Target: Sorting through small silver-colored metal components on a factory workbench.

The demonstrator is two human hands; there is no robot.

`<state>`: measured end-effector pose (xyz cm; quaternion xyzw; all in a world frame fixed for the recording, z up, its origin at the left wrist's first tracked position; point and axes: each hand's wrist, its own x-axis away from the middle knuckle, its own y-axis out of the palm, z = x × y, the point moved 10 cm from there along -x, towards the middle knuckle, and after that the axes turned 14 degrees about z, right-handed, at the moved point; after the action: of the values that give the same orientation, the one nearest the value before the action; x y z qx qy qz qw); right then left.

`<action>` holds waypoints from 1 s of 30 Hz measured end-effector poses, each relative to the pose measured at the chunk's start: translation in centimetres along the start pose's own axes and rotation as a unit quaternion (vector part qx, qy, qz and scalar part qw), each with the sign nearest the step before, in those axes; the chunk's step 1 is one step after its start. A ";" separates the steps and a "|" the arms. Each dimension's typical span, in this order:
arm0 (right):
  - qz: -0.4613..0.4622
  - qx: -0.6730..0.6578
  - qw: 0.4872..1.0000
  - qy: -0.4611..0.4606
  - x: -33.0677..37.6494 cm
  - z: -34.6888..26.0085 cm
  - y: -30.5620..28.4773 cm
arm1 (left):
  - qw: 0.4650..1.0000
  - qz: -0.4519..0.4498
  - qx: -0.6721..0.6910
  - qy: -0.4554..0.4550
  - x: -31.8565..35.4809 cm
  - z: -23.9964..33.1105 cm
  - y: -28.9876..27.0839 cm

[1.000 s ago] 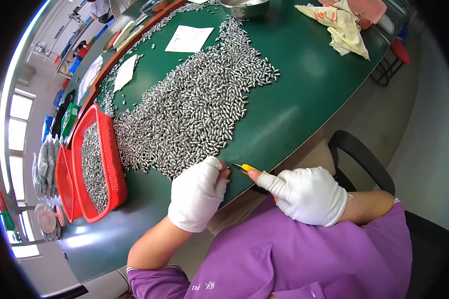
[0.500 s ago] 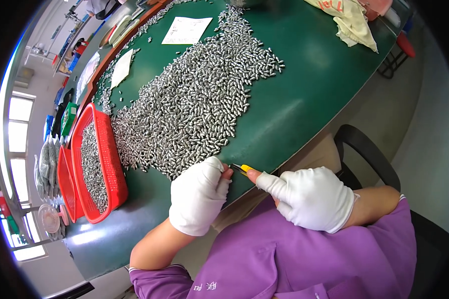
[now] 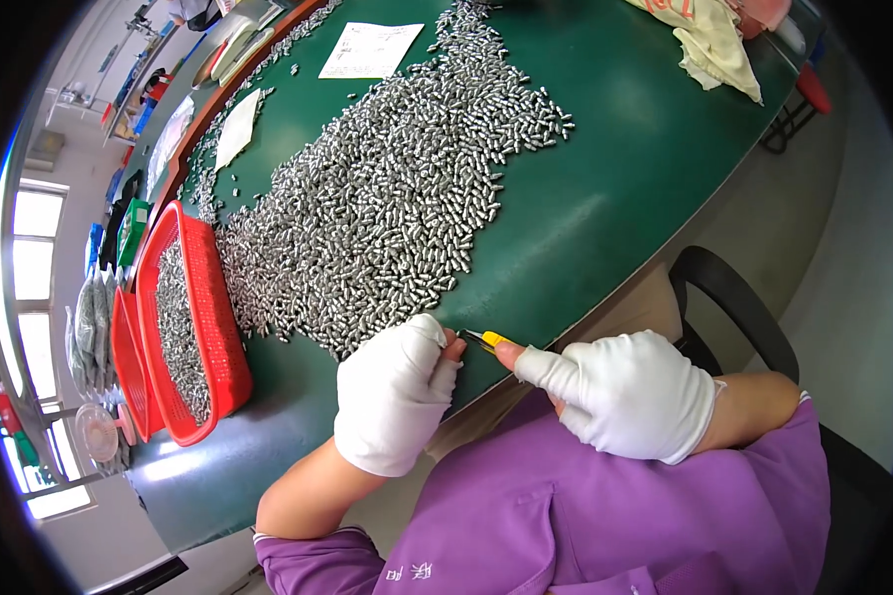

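Note:
My left hand (image 3: 392, 392), in a white fingerless glove, is closed at the near edge of the pile. Its thumb and fingertips pinch together, and whatever they hold is too hidden to make out. My right hand (image 3: 620, 392), gloved the same way, is wrapped round a yellow utility knife (image 3: 493, 339). The knife's narrow dark tip points left and reaches the left fingertips. Beyond my hands, a wide pile of small silvery metal parts (image 3: 367, 208) spreads over the green tabletop (image 3: 566, 238).
At left stands a red plastic basket (image 3: 230, 352) holding more metal parts, with another red basket (image 3: 134, 367) beside it. Paper slips (image 3: 372, 50) lie near the pile. A pale yellow cloth (image 3: 714, 55) lies far right. A black chair (image 3: 734, 297) stands right of the table edge.
The view has shifted slightly. Both hands stay close together at the pile's edge, with the knife tip still at the left fingertips.

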<state>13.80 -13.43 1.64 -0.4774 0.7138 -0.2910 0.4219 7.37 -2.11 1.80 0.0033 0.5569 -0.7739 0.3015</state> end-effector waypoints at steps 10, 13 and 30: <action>-0.095 0.012 0.995 0.014 -0.8 -0.1 0.2 | 1.000 0.000 0.027 -0.002 -0.2 0.1 -0.2; -0.028 -0.060 0.997 0.041 -0.5 0.9 0.1 | 0.998 0.000 0.061 -0.001 -0.1 -0.3 -0.2; -0.028 -0.474 0.862 0.178 -5.8 0.9 4.4 | 0.587 0.190 0.701 -0.357 -1.5 -11.1 -2.3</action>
<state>13.76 -6.40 -0.49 -0.5797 0.8148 -0.0088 0.0021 3.86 8.64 0.10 0.0423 -0.3244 -0.7887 0.5205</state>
